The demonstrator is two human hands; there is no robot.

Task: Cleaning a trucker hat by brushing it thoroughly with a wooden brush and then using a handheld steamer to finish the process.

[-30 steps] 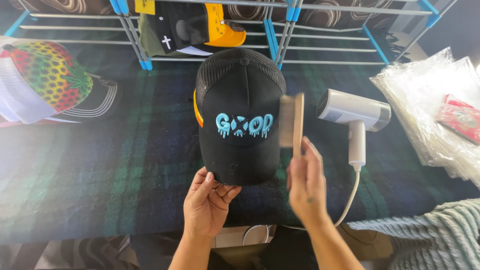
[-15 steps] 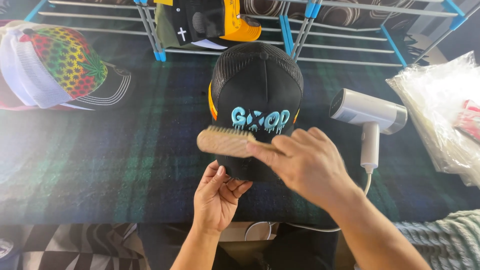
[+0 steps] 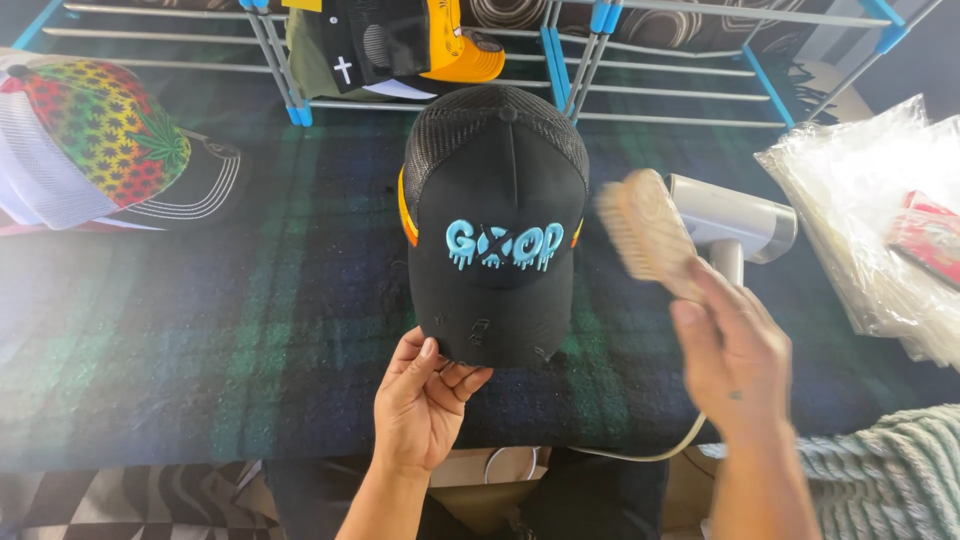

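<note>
Black cap (image 3: 497, 230) with a mesh back and pale blue raised lettering on its front sits just beyond your left hand (image 3: 420, 405), brim toward you, on the dark plaid cloth of the desk (image 3: 200, 360). Your left hand grips the brim's near edge, thumb on top and fingers curled beneath. An orange band shows at each side of the cap where the front panel meets the mesh.

Your right hand (image 3: 735, 360) is raised to the right of the cap, clenched around a wooden brush (image 3: 645, 230). The brush tilts with its pale bristles facing the cap, close beside it but not touching; both hand and brush are blurred.

Just past your right hand lies a grey handheld steamer (image 3: 735, 215), its white cord (image 3: 650, 450) trailing back under your wrist. Further right is a stack of clear plastic bags (image 3: 860, 210). Well to the left of your left hand lies a rainbow leaf-print cap (image 3: 100, 140) with white mesh. Beyond the black cap, more caps (image 3: 400, 45) hang on a metal rack (image 3: 680, 65) with blue joints.
</note>
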